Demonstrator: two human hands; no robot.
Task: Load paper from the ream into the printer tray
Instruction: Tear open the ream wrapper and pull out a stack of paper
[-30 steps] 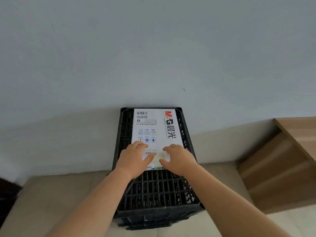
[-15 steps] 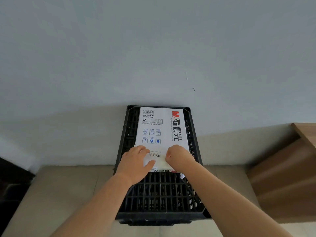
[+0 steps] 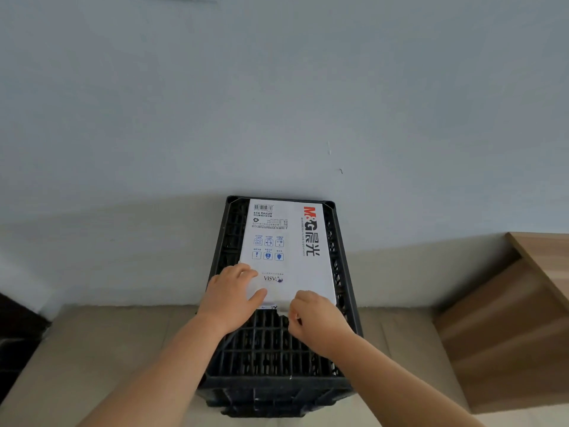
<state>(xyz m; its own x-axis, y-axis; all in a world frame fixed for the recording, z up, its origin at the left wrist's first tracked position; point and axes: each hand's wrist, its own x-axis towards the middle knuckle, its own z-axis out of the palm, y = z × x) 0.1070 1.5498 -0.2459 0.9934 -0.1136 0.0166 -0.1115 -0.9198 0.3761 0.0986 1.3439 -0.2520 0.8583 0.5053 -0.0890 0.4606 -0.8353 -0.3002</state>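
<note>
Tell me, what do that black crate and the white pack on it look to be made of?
The crate looks like matte moulded plastic: black, with an open lattice of ribs. The pack seems wrapped in smooth printed paper, faintly glossy, creased at the near end by the hands; a coated wrap is possible.

Two bare forearms enter from the lower edge. No sleeves, cuffs or gloves in view on either arm. Left hand (image 3: 231, 295): no ring, watch or band at the wrist. Right hand (image 3: 317, 320): likewise unadorned, wrist bare. Fingernails too small to make out.
</note>
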